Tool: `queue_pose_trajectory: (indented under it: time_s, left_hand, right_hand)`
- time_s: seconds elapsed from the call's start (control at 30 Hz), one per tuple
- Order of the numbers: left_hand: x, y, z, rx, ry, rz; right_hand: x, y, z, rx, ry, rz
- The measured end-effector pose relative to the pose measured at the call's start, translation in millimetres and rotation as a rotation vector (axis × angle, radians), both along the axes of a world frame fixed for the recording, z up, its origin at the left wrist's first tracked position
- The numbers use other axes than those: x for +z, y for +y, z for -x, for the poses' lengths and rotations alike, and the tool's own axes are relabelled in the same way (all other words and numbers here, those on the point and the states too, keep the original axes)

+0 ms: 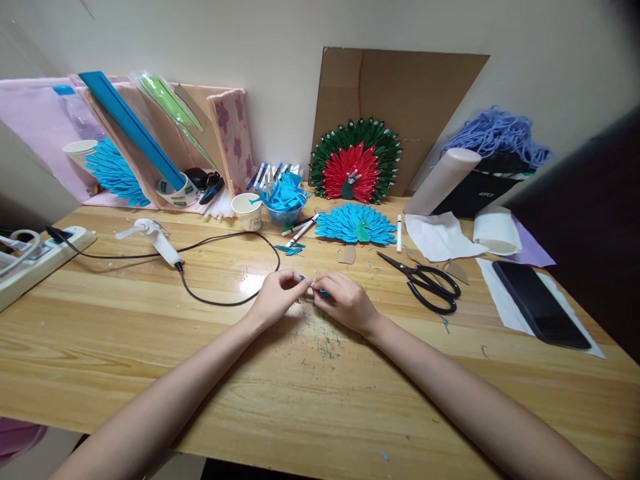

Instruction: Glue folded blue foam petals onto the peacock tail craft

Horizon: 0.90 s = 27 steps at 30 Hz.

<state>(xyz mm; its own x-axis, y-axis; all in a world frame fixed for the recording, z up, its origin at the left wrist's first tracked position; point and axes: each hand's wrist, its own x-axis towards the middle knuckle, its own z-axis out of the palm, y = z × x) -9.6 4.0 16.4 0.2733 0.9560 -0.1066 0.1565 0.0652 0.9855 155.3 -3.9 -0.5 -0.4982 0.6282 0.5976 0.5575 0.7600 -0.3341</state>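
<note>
My left hand (281,295) and my right hand (346,300) meet over the middle of the wooden table, fingers pinched together. Between the fingertips a small blue strip (325,293) peeks out, mostly hidden, so its exact shape cannot be seen. Dark blue-green scraps are scattered on the wood just below. Beyond the hands, a blue peacock craft (356,225) with a green body lies on the table. Loose blue leaf-shaped pieces (291,249) rest beside two markers (303,230). Black-handled scissors (425,280) lie partly spread to the right of my right hand.
A corded white glue gun (160,245) lies left, its cable looping toward my left hand. Behind stand a paper cup (247,212), a tub of blue pieces (285,210) and a red-green peacock (355,167) against cardboard (425,100). A phone (540,303) lies at right.
</note>
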Motion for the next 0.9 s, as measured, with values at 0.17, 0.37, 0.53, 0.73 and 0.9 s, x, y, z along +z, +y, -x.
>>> queue_pose_trajectory:
  time_s: [0.17, 0.37, 0.53, 0.73, 0.9]
  left_hand:
    - [-4.7, 0.1, 0.0, 0.025, -0.006, 0.006]
    - [-7.8, 0.5, 1.6, 0.05, -0.026, 0.045]
    - [-7.1, 0.2, 1.2, 0.064, -0.029, 0.015]
    - [-7.8, 0.1, 3.4, 0.017, 0.07, -0.109]
    - [-3.2, -0.4, 5.8, 0.01, 0.218, -0.324]
  right_hand:
    - [-1.3, -0.4, 0.7, 0.002, -0.008, -0.024]
    - [0.9, 0.3, 0.6, -0.017, 0.133, 0.172]
    - [5.3, 1.6, 0.4, -0.05, 0.243, 0.37]
    - [4.5, 4.0, -0.2, -0.067, 0.257, 0.424]
    - [-0.2, 7.0, -1.3, -0.062, 0.342, 0.515]
